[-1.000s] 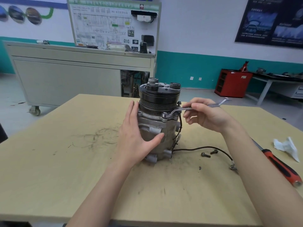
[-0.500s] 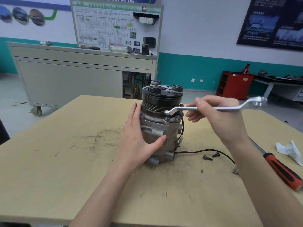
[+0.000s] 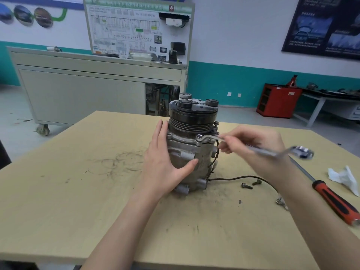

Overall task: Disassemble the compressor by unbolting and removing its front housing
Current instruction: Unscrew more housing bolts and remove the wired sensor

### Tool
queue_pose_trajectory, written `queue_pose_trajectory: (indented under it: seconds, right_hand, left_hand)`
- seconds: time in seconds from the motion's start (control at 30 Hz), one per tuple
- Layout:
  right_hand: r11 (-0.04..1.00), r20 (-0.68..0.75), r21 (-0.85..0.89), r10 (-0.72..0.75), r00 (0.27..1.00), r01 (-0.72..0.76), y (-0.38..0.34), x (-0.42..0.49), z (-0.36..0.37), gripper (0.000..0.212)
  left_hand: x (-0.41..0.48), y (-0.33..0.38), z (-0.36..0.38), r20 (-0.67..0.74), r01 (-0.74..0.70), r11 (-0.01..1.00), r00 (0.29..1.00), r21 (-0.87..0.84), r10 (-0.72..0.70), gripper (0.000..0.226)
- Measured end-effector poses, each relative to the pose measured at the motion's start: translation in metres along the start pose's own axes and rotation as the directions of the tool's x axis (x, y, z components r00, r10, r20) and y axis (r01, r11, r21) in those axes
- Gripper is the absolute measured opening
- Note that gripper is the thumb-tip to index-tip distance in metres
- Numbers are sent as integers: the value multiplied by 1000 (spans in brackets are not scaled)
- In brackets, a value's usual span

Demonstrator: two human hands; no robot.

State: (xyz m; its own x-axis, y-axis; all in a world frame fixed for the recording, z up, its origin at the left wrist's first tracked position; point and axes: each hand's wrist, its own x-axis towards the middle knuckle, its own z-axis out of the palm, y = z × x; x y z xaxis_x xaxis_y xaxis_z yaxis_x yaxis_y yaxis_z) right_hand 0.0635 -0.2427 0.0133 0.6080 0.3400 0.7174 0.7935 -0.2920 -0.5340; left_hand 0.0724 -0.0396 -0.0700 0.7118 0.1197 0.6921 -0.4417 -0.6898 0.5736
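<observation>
- Two hands work: your left hand [image 3: 165, 164] presses flat-fingered against the upright compressor [image 3: 191, 145] mid-table [image 3: 78, 191].
- Your right hand [image 3: 259, 151] grips the wrench [image 3: 272, 153], its ring end on a housing bolt [image 3: 199, 136].

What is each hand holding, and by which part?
The right hand grips the wrench at mid-shaft; the left hand, fingers straight, presses on the compressor's side.

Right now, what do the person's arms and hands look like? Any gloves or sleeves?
The left hand and right hand are bare: no gloves, no rings. The left forearm and right forearm are bare too, with no sleeves, watch or bands in view.
</observation>
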Motion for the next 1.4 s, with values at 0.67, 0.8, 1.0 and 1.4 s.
queue_pose_trajectory:
  seconds: [0.67, 0.8, 1.0, 1.4]
  right_hand:
    - [983, 25, 122, 138, 990, -140, -8, 32, -11, 25]
    - [946, 17, -321, -48, 999, 51, -31, 14, 1, 23]
    - [894, -8, -420, -178, 984, 158, -29, -9, 14, 13]
    - [585, 407, 635, 302, 862, -505, 73, 49, -6, 35]
  left_hand:
    - [0, 1, 1, -14, -24, 1000, 1000, -3, 24, 105]
    - [1, 1, 0, -16, -25, 1000, 1000, 7, 25, 107]
    - [0, 0, 0, -15, -22, 1000, 1000, 6, 22, 109]
    - [1, -3, 2, -15, -29, 1000, 999, 1, 29, 106]
